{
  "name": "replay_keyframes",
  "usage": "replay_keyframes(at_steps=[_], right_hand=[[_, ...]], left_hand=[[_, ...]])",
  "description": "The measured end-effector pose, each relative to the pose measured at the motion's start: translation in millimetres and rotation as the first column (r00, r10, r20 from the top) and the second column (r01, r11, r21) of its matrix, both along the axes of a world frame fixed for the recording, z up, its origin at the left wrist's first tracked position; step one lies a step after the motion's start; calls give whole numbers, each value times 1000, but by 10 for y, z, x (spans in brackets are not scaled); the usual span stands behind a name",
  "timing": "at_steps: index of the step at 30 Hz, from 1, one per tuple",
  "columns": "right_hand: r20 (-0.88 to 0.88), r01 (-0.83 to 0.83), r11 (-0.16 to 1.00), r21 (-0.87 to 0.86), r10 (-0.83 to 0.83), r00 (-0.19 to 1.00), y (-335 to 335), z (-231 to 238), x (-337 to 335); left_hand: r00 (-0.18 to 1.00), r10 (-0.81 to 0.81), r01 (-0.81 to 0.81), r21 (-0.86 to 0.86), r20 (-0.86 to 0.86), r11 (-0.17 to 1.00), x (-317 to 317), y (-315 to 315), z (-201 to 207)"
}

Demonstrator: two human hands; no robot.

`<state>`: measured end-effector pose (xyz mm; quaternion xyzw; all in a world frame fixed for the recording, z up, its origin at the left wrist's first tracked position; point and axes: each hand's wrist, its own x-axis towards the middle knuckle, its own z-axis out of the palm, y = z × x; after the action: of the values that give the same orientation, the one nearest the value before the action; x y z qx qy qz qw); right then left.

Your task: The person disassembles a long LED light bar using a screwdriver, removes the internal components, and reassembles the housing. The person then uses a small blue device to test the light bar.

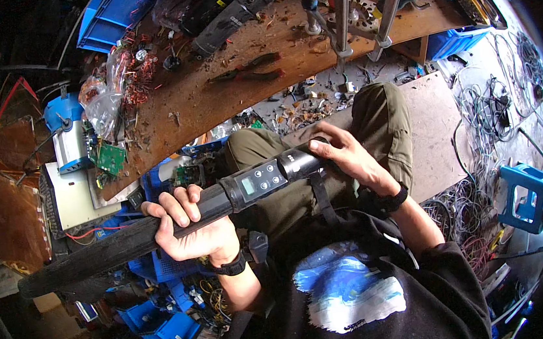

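Note:
Across my lap lies a long black tube-shaped device (216, 204) with a small grey screen and several round buttons on its middle part. My left hand (189, 226) is wrapped round the dark shaft left of the screen, palm up with the fingers over it. At the other, smoother end, my right hand (348, 152) grips the black barrel, thumb on top and fingers behind. The tube slants from lower left to upper right. Its far left end reaches past the lap over the clutter and is held by neither hand.
A wooden bench (181, 113) strewn with scraps holds pliers (245, 69) and metal rods (343, 19). To the left are a green circuit board (110, 159) and a blue-and-silver canister (68, 130). Tangled cables (494, 105) and a blue plastic frame (528, 197) lie at right; blue bins (172, 329) below left.

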<state>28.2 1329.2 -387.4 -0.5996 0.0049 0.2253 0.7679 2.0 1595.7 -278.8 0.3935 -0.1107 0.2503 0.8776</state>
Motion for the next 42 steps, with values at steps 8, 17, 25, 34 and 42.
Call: replay_keyframes(at_steps=[8,17,25,34,42], right_hand=[[764,253,883,-396,164,624,160,419,-194],[723,269,829,-490,213,657,507,384,-212],[650,229,876,-425,119,751,530,316,-183],[655,210,887,-410,127,745,482,200,-130],[618,141,910,-389,145,772,403,238,-96]], left_hand=[[883,307,-339,-32,-356,940,39,-144,111],[820,392,-403,66,-416,913,82,-372,135],[836,292,-296,66,-465,953,105,-353,-12],[859,201,-241,-24,-471,970,85,-383,-62],[880,133,-181,-64,-456,981,59,-361,-67]])
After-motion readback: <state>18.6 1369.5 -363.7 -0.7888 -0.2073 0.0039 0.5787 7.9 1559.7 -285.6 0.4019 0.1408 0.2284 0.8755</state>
